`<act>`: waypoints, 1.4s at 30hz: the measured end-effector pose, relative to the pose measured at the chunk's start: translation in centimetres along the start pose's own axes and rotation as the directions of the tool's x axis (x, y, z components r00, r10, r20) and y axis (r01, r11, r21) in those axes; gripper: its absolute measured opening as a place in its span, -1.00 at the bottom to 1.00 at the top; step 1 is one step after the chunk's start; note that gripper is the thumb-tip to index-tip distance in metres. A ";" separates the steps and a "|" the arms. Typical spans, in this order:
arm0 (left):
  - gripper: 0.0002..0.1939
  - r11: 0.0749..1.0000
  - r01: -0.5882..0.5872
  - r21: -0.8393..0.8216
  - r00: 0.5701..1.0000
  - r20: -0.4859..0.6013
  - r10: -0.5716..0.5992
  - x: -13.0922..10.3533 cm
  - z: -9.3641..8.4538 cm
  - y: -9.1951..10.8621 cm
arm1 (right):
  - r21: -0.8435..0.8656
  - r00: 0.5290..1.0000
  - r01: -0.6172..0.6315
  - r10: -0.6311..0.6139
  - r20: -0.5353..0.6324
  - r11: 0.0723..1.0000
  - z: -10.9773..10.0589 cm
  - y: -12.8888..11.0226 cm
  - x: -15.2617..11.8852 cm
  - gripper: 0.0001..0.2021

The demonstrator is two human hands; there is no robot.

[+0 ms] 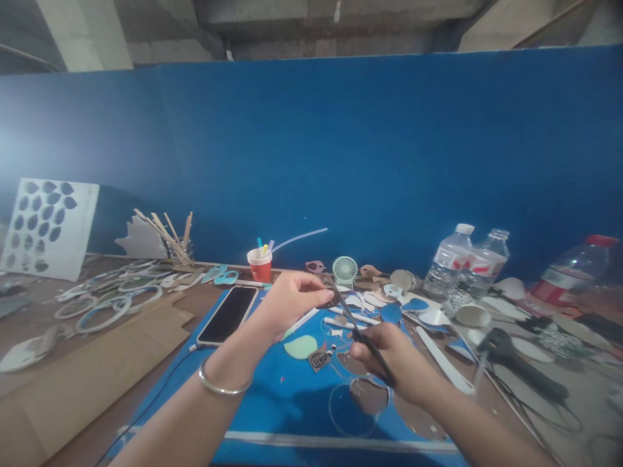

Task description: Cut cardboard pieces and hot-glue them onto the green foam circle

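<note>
My left hand (294, 301), with a silver bangle (224, 383) on its wrist, is closed in a pinch on a small dark piece (333, 301) that its fingers largely cover. My right hand (392, 360) grips dark-handled scissors (359, 334), their blades pointing up and left to the pinched piece. Whether the blades touch it I cannot tell. Beneath the hands, on the blue mat (272, 405), lie a pale green leaf-shaped cutout (300, 347), a brown piece with a dark leaf pattern (319, 360) and clear rounded sheets with brown parts.
A phone (228, 316) with a cable lies left. Behind stand a red paper cup (260, 266) and a small fan (345, 269). Rings and brown cardboard (92, 383) spread left. At right are a glue gun (525, 366), several cutouts, clear bottles (448, 263) and a red-capped bottle (574, 272).
</note>
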State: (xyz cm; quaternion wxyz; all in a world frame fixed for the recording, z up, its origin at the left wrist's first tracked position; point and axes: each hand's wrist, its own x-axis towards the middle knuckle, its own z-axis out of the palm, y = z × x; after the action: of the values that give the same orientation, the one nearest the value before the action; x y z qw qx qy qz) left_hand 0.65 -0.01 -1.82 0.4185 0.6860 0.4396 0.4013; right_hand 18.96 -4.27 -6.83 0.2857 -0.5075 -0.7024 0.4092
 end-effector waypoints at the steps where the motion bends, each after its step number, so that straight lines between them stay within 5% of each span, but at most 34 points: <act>1: -0.87 1.000 0.001 -0.002 1.000 0.002 -0.001 0.0 0.0 0.0 | 0.000 1.000 -0.006 0.006 0.000 1.000 0.0 0.0 0.0 -0.47; 17: -0.86 1.000 -0.018 0.000 1.000 0.007 0.018 0.3 -0.3 -0.4 | 0.010 0.995 -0.096 0.096 -0.028 0.995 0.2 -0.4 -0.2 -0.51; 22: -0.84 0.998 -0.038 0.052 0.999 0.003 0.037 0.4 -0.5 -0.5 | 0.163 0.991 -0.060 0.079 -0.108 0.985 0.1 -0.5 0.2 -0.55; 28: -0.82 0.954 -0.125 0.274 0.974 0.214 0.067 0.3 0.6 -1.2 | 0.438 0.979 0.068 0.023 -0.201 0.897 0.6 -0.2 0.7 -0.81; 33: -0.75 0.932 -0.165 0.324 0.955 0.287 0.070 0.2 1.5 -1.2 | 0.412 0.980 0.067 0.017 -0.197 0.909 0.9 0.5 0.9 -0.80; 36: -0.76 0.860 -0.210 0.465 0.959 0.271 0.088 0.4 0.9 -1.6 | 0.236 0.973 -0.045 0.095 -0.208 0.971 0.9 1.5 1.7 -0.84; 39: -0.82 0.659 -0.186 0.729 0.959 0.282 -0.041 0.7 0.5 -3.2 | 0.107 0.955 -0.153 0.174 -0.238 0.982 0.9 3.2 2.8 -0.84; 42: -0.79 0.588 -0.163 0.792 0.950 0.288 -0.124 1.2 0.7 -5.4 | -0.008 0.938 -0.213 0.202 -0.283 0.977 0.8 5.1 3.7 -0.81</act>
State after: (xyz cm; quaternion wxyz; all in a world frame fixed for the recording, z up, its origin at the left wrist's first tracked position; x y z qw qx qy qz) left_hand 0.22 2.38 -6.85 0.1210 0.8599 0.4934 0.0487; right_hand 19.52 -0.25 -11.69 0.3274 -0.6370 -0.6052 0.3475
